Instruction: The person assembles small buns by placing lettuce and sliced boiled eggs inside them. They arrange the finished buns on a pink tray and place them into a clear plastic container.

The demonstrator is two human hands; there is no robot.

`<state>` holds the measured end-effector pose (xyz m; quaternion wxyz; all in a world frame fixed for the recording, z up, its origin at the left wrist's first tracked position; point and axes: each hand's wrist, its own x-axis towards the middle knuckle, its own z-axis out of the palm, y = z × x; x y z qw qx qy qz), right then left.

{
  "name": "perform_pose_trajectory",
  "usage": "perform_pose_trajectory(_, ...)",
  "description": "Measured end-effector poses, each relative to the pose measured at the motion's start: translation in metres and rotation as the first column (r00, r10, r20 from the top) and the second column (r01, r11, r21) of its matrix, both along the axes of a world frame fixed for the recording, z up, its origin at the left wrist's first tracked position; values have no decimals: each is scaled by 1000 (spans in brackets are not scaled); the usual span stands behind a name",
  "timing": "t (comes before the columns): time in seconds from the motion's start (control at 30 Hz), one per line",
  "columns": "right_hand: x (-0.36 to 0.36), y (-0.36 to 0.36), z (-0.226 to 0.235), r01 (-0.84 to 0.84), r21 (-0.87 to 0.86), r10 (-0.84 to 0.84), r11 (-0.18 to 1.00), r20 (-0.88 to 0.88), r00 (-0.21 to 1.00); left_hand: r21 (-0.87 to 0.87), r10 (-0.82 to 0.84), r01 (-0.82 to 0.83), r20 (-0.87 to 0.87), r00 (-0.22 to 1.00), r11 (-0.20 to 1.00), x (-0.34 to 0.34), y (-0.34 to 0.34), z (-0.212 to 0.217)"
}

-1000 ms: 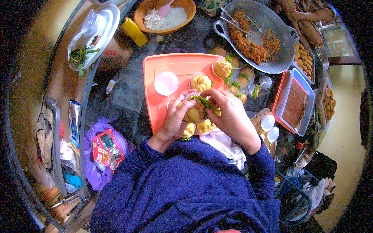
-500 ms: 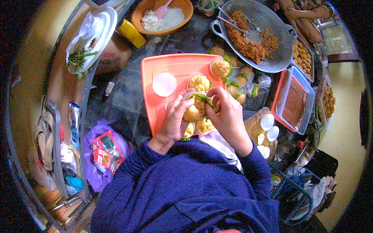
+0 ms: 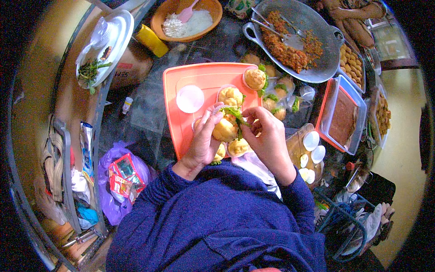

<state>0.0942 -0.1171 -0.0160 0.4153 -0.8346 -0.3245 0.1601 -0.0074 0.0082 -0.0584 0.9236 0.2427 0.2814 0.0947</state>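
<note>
My left hand [image 3: 201,140] is closed round a golden filled bun [image 3: 224,130] in a paper cup, over a coral plastic lid [image 3: 181,127]. Green lettuce [image 3: 233,113] and orange-brown filling show in the bun's opening. On its right side, my right hand [image 3: 264,136] pinches the edge of the lettuce leaf between thumb and fingers. Several other buns, such as one at the lid's corner [image 3: 255,79], rest on the lid around my hands. An unfilled white paper cup [image 3: 190,99] lies at the lid's upper left.
A large metal pan [image 3: 312,68] with orange-brown filling stands at the back right. Beside it are wrapped buns [image 3: 271,104] and a clear brown-filled container [image 3: 342,113]. Egg pieces [image 3: 311,141] lie on a wooden board at right. An orange bowl [image 3: 208,31] holds white food.
My right fingers have shifted slightly along the lettuce, and more of the leaf shows at the bun's opening. My left hand keeps its hold; the whole view has shifted a little.
</note>
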Motion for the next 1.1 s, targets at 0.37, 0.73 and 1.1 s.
perform_pose_trajectory(0.37, 0, 0, -10, 76, -5, -75, 997, 121, 990, -6, -9, 10, 124, 992, 1000, -3, 1, 0)
perform_pose_trajectory(0.73, 2, -17, -3, 33, -20, -36, 999, -151, 988, 408, -131, 81, 96, 987, 909, -1, 1, -3)
perform_pose_trajectory(1.1, -2, -17, -18, 52, 241, 79, 969, -501, 862, 326, -122, 79, 114, 986, 942, 0, 2, -4)
